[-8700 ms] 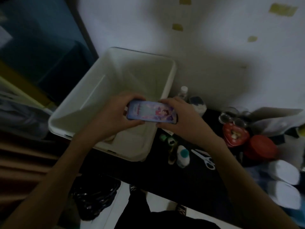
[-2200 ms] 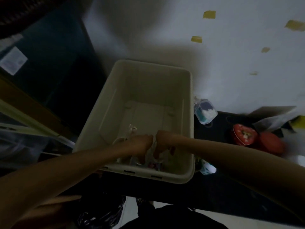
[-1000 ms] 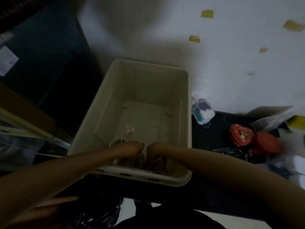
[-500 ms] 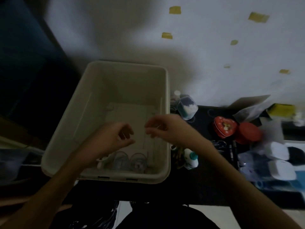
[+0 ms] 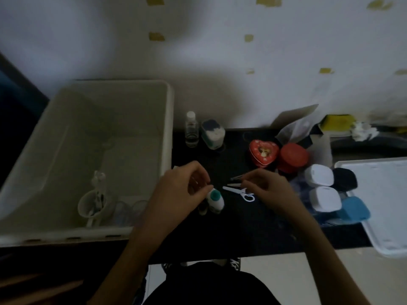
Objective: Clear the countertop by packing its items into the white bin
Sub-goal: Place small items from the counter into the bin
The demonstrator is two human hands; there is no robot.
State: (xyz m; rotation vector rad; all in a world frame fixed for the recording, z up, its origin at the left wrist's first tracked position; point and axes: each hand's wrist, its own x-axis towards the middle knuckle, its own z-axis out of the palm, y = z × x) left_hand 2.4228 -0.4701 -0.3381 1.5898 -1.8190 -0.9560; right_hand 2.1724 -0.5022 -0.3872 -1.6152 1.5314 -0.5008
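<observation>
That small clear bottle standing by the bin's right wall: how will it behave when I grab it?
The clear bottle stands upright, tall and narrow, so a sideways nudge would probably tip it. Being round, it would likely roll on the dark countertop afterwards. It looks see-through and possibly near empty, so probably light. The cotton-swab jar stands close beside it, so grip from above.

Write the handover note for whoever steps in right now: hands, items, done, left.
Left hand: open, empty, beside the small white bottle with a teal cap.
Right hand: open, empty, over the white scissors.
Done: mug and clear glasses sit in the white bin.
Left: bottle, scissors, heart tin, red lid, clear bottle and the white containers remain on the countertop.
</observation>
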